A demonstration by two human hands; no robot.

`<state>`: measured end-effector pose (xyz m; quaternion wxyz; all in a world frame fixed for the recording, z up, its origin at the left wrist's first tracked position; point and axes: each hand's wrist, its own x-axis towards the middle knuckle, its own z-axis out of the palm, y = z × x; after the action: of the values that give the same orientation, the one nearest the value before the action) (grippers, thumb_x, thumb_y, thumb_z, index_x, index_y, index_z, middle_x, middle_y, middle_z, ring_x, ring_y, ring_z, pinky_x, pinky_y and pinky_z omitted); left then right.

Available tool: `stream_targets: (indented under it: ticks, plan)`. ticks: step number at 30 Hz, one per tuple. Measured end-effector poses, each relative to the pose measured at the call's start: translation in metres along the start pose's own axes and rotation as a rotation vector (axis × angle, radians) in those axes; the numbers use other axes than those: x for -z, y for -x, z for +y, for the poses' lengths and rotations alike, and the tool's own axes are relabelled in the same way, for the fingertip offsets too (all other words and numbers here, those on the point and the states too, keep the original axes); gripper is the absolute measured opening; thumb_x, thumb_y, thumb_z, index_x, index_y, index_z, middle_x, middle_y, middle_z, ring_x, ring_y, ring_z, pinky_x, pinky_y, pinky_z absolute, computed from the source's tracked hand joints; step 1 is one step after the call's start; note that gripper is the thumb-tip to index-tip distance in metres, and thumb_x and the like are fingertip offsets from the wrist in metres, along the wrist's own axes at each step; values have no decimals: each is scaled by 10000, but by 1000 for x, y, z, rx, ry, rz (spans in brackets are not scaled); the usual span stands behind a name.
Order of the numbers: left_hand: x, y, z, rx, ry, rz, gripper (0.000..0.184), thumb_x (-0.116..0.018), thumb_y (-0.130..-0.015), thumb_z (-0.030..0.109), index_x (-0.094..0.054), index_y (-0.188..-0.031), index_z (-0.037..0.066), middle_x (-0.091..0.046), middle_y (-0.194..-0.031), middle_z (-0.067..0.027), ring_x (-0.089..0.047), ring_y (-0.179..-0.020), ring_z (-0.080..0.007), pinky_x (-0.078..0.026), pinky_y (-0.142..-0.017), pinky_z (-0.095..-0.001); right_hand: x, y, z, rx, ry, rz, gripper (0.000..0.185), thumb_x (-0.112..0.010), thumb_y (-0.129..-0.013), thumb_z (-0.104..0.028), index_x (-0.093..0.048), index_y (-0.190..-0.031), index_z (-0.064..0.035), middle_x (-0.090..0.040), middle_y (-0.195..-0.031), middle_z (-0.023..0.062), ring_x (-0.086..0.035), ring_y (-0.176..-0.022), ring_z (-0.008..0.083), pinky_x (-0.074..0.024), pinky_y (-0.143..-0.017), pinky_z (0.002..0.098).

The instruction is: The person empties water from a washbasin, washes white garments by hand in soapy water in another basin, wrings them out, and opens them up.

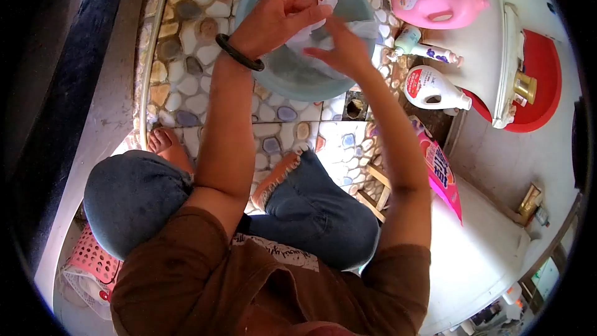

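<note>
In the head view, my left hand (283, 17), with a dark bangle (239, 53) at its wrist, is closed around part of a white cloth (331, 5). The rest of the thin, wet-looking cloth hangs down into a light blue basin (247, 0) holding greyish water. My right hand (346, 53) is over the basin's right side, close to the left fingertips. Its thumb and fingers are apart and slightly blurred, with the cloth beside and behind them.
The basin stands on a pebble-patterned floor (273, 112) near a square drain (354, 107). At right are a pink detergent jug (438, 0), a white bottle (432, 87), a pink detergent bag (440, 165) and a red basin (547, 81). A pink basket (93, 258) sits lower left.
</note>
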<state>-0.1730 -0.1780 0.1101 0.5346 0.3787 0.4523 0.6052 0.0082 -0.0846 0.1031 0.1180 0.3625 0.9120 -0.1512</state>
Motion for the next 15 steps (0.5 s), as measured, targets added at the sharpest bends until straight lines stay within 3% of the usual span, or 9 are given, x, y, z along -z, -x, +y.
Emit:
stream_targets:
  ticks: [1,4,6,7,8,10,11,13,15]
  plan:
    - [2,-2,-4,-37,28,-41,462,-631,-910,240,-497,-1270,-16,-623,-1140,-67,-571,-1028,-96,-470,-873,-261,-25,-11,6,60,-107,19,578,-669,-776,-457,-564,-1251,-144,-584,-1209,178,-650,-930,335,-512,-819,437]
    - [13,-12,-33,-53,-118,205,441,-658,-879,215,-519,-1245,12,-628,-1111,-97,-597,-1017,-170,-482,-866,-307,-94,-42,37,-75,-101,-342,424,-602,-812,-402,-649,-1118,-112,-651,-1073,170,-648,-925,344,-505,-812,453]
    - [19,-10,-53,-90,-682,597,418,-682,-810,166,-541,-1172,11,-614,-1071,-123,-594,-984,-248,-491,-817,-361,-106,-38,72,-376,-85,9,361,-537,-827,-378,-694,-1004,-105,-680,-957,175,-649,-915,354,-503,-803,457]
    - [20,-11,-58,-111,-960,790,408,-694,-776,141,-552,-1135,11,-607,-1050,-136,-593,-967,-287,-495,-792,-388,-93,-32,95,-487,-130,77,399,-529,-834,-426,-691,-1009,-105,-680,-960,178,-650,-920,352,-504,-798,457]
    - [16,-9,-58,-140,-965,854,419,-687,-764,125,-540,-1140,11,-574,-1106,-151,-562,-1015,-318,-484,-816,-405,-76,-30,109,-598,-169,148,440,-522,-840,-474,-687,-1014,-106,-680,-964,180,-651,-925,349,-505,-793,457]
    - [-3,-5,-55,-196,-972,983,446,-673,-740,94,-515,-1148,12,-508,-1216,-181,-502,-1110,-380,-462,-863,-438,-22,-12,87,-569,-48,89,539,-516,-828,-582,-679,-1035,-112,-679,-975,185,-653,-944,326,-510,-782,448]
    - [-10,-7,-58,-224,-1000,899,485,-681,-741,105,-487,-1176,12,-473,-1253,-189,-475,-1143,-388,-449,-890,-438,-20,-5,77,-489,-25,12,572,-498,-830,-636,-676,-1028,-130,-685,-955,173,-655,-943,322,-514,-762,449]
    - [-29,-10,-75,-284,-1053,715,566,-697,-745,128,-432,-1231,14,-403,-1326,-206,-422,-1211,-405,-423,-944,-439,-31,0,39,-284,127,-25,501,-558,-807,-589,-677,-1013,-149,-693,-898,146,-658,-933,325,-512,-736,453]
    - [-54,-12,-102,-121,-913,627,653,-716,-738,165,-381,-1276,9,-397,-1329,-229,-410,-1224,-424,-390,-989,-453,-107,3,47,41,314,88,390,-617,-782,-486,-685,-978,-156,-689,-868,138,-665,-910,316,-512,-711,459]
